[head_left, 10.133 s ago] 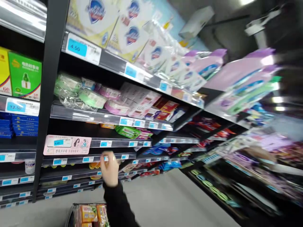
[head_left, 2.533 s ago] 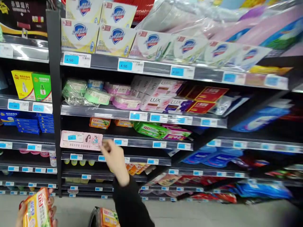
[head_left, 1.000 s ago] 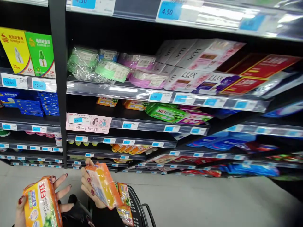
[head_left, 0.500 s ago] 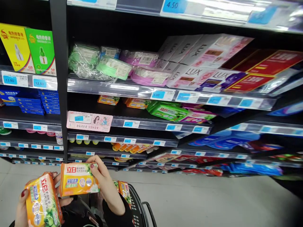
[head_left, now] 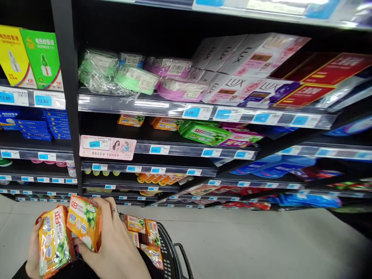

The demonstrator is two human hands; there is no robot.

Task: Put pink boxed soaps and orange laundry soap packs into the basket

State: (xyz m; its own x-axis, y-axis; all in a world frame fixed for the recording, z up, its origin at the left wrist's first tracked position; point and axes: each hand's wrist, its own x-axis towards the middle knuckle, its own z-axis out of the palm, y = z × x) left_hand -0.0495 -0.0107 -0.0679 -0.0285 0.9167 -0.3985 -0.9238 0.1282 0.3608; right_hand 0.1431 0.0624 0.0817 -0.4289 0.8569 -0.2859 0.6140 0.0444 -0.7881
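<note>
My left hand, at the lower left, is wrapped round an orange-and-yellow pack of laundry soap with green fruit printed on it. Beside it, my right hand grips a second soap pack of the same kind, tilted and close against the first. The fingers of my right hand lie partly behind and under its pack. Below my right forearm stands a black shopping basket with several more orange soap packs in it.
Shelves rise in front. LUX soap boxes, soap dishes in plastic wrap and red boxes stand on the upper one. Green soap packs lie below. Left are yellow and green boxes. Grey floor runs beneath.
My right hand has turned its soap pack more upright and brought it to the left, against the other pack. The basket's soap packs show more now. The view has shifted slightly.
</note>
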